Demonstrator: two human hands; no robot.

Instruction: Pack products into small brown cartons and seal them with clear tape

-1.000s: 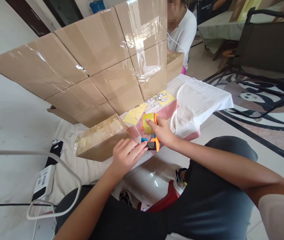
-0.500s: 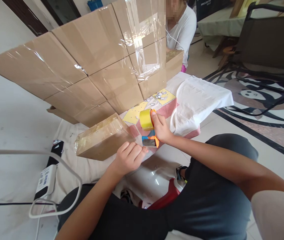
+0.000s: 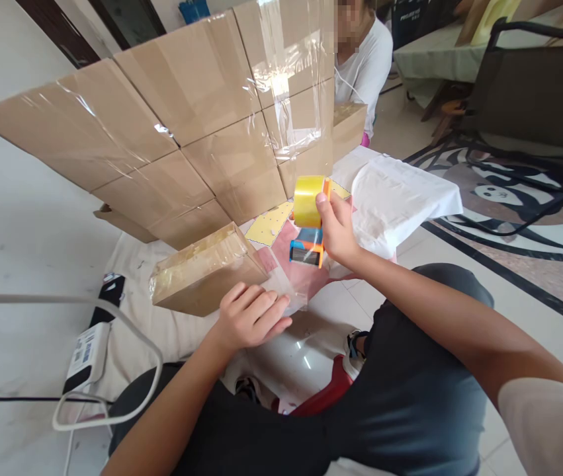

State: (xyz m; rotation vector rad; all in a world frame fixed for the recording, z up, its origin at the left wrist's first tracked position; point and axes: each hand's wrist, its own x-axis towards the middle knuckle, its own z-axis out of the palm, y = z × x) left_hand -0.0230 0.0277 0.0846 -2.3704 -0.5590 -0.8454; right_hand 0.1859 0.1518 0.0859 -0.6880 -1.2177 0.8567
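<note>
My right hand (image 3: 339,228) grips a tape dispenser (image 3: 305,248) with an orange and blue frame, a dark cutting edge and a yellow roll of tape on it. The dispenser is held up over the table, right of the small cardboard box (image 3: 212,277). A strip of clear tape (image 3: 281,277) sticks out from this box's right end. My left hand (image 3: 251,314), fingers curled and close together, is at the box's near right corner and holds the strip's near side; the fingertips are partly hidden.
A tall wall of taped cardboard boxes (image 3: 196,132) stands behind. White cloth (image 3: 390,192) covers the table's right side. Across the table sits another person (image 3: 373,59). A white cable (image 3: 127,330) and power strip (image 3: 87,357) are at left, a folding chair (image 3: 534,86) at right.
My right hand has lifted the dispenser up and slightly right, away from my left hand. More of the clear strip now shows at the box's end. My left hand has shifted slightly left and down.
</note>
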